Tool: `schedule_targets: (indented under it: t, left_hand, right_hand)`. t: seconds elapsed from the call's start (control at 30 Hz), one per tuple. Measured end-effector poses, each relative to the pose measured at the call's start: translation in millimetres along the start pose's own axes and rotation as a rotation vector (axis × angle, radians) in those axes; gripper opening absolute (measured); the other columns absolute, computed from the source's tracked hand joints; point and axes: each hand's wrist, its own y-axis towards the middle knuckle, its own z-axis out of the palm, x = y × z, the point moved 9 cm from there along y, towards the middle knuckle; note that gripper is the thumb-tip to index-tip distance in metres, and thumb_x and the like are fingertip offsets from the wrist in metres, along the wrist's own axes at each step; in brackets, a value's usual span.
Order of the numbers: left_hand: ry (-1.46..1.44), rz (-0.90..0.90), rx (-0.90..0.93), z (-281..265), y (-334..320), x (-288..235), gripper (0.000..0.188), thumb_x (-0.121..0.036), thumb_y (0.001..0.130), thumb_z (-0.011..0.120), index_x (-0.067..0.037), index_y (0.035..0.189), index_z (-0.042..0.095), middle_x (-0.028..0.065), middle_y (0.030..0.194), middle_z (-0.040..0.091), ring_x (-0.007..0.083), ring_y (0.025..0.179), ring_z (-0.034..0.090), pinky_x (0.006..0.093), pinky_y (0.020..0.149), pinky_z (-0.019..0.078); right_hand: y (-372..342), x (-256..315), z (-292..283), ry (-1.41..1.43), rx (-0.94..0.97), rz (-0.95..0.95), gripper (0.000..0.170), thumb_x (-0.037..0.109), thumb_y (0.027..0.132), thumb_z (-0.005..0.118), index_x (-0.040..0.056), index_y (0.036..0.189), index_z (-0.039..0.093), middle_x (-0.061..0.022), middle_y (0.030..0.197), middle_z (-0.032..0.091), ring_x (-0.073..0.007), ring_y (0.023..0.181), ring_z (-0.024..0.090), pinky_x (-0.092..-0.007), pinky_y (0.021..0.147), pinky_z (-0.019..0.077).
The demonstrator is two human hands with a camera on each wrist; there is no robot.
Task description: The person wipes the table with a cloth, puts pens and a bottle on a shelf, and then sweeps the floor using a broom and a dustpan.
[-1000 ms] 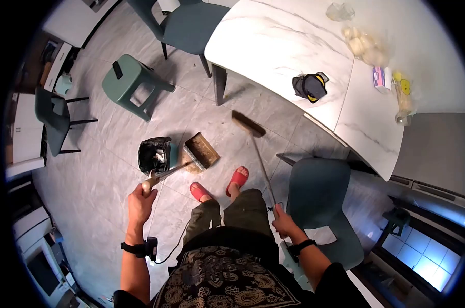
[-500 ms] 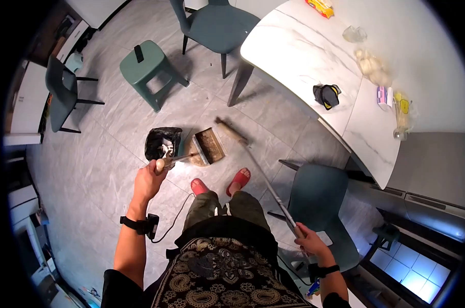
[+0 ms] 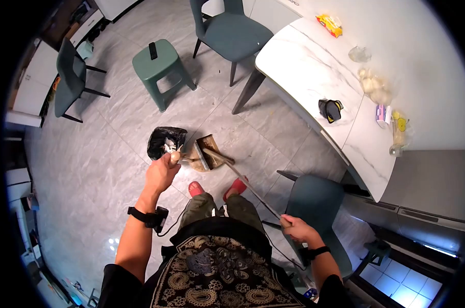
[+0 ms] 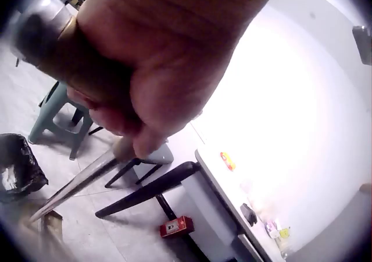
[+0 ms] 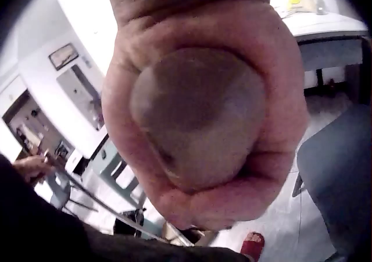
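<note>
My left hand (image 3: 160,173) grips the handle of a long-handled dustpan (image 3: 206,140). In the left wrist view the fingers wrap round the thick handle grip (image 4: 87,70), and its metal pole slants down to the floor. My right hand (image 3: 297,229) grips the broom handle (image 3: 258,196); its rounded end (image 5: 197,122) fills the palm in the right wrist view. The broom head (image 3: 218,156) lies across the mouth of the pan, overlapping it in the head view. Beside the pan stands a bin lined with a black bag (image 3: 158,139), with white litter inside, partly behind my left hand.
A green stool (image 3: 158,61) with a black remote on it stands ahead. A marble-topped table (image 3: 304,66) is at the right, with a dark chair (image 3: 314,197) close by my right arm. Another chair (image 3: 235,33) stands beyond. Red slippers (image 3: 195,189) are on my feet.
The broom head has moved left from the floor beyond the dustpan to its mouth. My right hand went out to the right, then slightly back. The left hand with the dustpan handle shifted right and up.
</note>
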Motion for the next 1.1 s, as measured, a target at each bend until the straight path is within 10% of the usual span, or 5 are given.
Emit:
schedule_targets:
  t: [0.37,0.43,0.63,1.03,1.1]
  left_hand:
    - [-0.129,-0.076,-0.050,11.0,-18.1,30.2,0.031,-0.027,0.080,0.068,-0.009,0.104,0.061,0.0202,0.084,0.066,0.0393,0.080,0.062,0.0446,0.069,0.0480]
    - [-0.161,-0.081,-0.067,16.8,-20.0,31.2,0.031,-0.026,0.080,0.068,-0.009,0.106,0.062,0.0199,0.084,0.066,0.0384,0.080,0.063,0.0433,0.069,0.0483]
    - [-0.211,-0.144,-0.067,28.0,-21.0,21.3,0.030,-0.024,0.081,0.068,-0.007,0.105,0.062,0.0204,0.081,0.065,0.0384,0.078,0.063,0.0428,0.069,0.0480]
    - [-0.145,-0.085,-0.107,28.9,-7.3,7.3,0.029,-0.029,0.081,0.066,-0.006,0.097,0.058,0.0219,0.084,0.064,0.0418,0.081,0.061,0.0470,0.069,0.0475]
    - [-0.133,-0.090,-0.104,32.6,-6.7,11.6,0.029,-0.029,0.082,0.066,-0.007,0.098,0.058,0.0216,0.083,0.065,0.0421,0.082,0.061,0.0472,0.069,0.0475]
  right_hand:
    - [45.1,-17.7,-105.3,0.057,-0.453,-0.015,0.073,0.004,0.079,0.058,0.0174,0.146,0.031,-0.0116,0.072,0.058,-0.0197,0.051,0.055,-0.0342,0.047,0.0448]
    - [111.8,-5.0,-137.8,-0.312,-0.669,-0.122,0.072,0.003,0.080,0.054,0.0198,0.145,0.031,-0.0205,0.086,0.065,-0.0335,0.067,0.065,-0.0405,0.061,0.0525]
    - [133.8,31.1,-102.0,-0.645,-0.361,0.103,0.070,0.004,0.083,0.050,0.0087,0.147,0.020,-0.0304,0.122,0.054,-0.0402,0.116,0.053,-0.0444,0.094,0.0469]
    - [1.8,-32.4,-105.1,-0.279,-0.227,-0.072,0.069,0.009,0.074,0.062,0.0128,0.139,0.041,-0.0194,0.132,0.053,-0.0329,0.120,0.053,-0.0369,0.096,0.0428]
    - [6.8,-56.6,-115.9,-0.212,-0.315,-0.102,0.070,0.010,0.074,0.064,0.0129,0.141,0.041,-0.0171,0.110,0.062,-0.0286,0.089,0.064,-0.0346,0.075,0.0496]
